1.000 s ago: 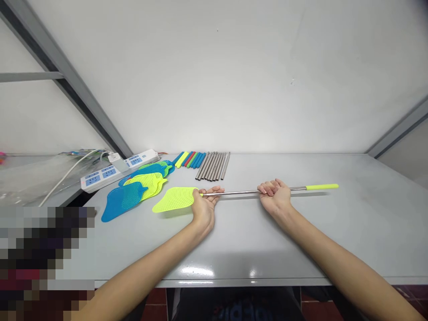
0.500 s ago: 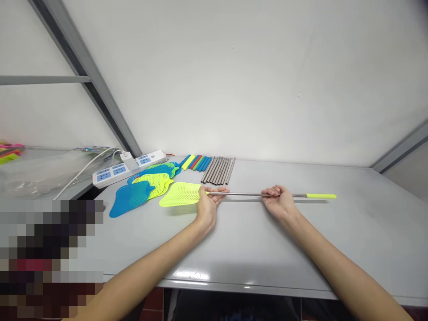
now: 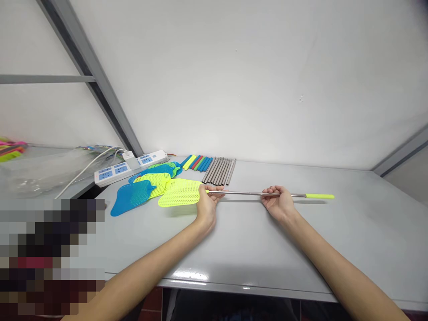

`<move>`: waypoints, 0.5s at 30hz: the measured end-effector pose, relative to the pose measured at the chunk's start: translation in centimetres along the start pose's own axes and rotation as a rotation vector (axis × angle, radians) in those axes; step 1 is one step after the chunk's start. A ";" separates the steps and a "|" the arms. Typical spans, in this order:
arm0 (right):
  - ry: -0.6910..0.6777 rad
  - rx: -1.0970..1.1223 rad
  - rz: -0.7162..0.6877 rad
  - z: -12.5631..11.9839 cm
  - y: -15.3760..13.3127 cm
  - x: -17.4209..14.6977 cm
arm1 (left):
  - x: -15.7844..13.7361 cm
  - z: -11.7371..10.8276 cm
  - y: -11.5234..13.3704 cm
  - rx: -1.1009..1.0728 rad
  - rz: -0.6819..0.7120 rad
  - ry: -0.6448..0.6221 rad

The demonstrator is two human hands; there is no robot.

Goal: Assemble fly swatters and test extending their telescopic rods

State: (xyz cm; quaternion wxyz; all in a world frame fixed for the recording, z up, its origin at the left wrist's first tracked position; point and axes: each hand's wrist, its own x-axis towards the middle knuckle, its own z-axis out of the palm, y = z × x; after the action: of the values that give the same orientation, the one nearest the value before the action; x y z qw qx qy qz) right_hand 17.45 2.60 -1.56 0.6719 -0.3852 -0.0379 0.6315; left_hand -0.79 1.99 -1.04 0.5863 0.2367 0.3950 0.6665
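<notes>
A fly swatter (image 3: 182,192) with a yellow-green mesh head, a thin extended metal rod and a yellow-green grip spans both hands, level above the table. My left hand (image 3: 207,206) closes round it where the head meets the rod, thumb on top. Farther right, my right hand (image 3: 279,203) holds the rod in curled fingers, short of the grip. Behind them lie several metal tubes (image 3: 219,171) in a row, beside several coloured handle grips (image 3: 198,163). Left of the swatter, blue swatter heads (image 3: 132,198) and yellow-green swatter heads (image 3: 159,182) lie overlapping.
A white power strip (image 3: 131,167) with a plugged-in adapter and cable lies at the table's back left. Clear plastic bags (image 3: 47,171) rest beyond it. A white wall rises along the back edge of the grey table (image 3: 247,249). The lower left corner is pixelated.
The swatter's grip end has shifted very slightly left, and its head has tilted a little. Both hands keep their hold, and the camera view has moved slightly.
</notes>
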 end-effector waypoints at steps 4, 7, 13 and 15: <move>-0.044 -0.096 -0.120 0.3 -0.5 -0.6 | 0.1 -0.1 -0.2 -0.018 0.016 0.020; -0.061 -0.153 -0.190 0.5 -0.7 -0.8 | 0.1 -0.2 -0.3 -0.006 0.014 0.032; -0.034 -0.201 -0.249 0.5 -0.4 -0.8 | 0.2 -0.3 -0.2 0.056 0.042 0.057; -0.045 -0.225 -0.239 0.5 -0.3 -0.7 | 0.2 -0.2 -0.1 0.076 0.044 0.067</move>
State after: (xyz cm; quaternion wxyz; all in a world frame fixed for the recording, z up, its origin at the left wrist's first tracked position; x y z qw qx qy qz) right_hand 17.27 2.22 -0.72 0.6940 -0.4363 -0.1691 0.5471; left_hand -0.95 2.09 -1.24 0.5488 0.2449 0.4339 0.6712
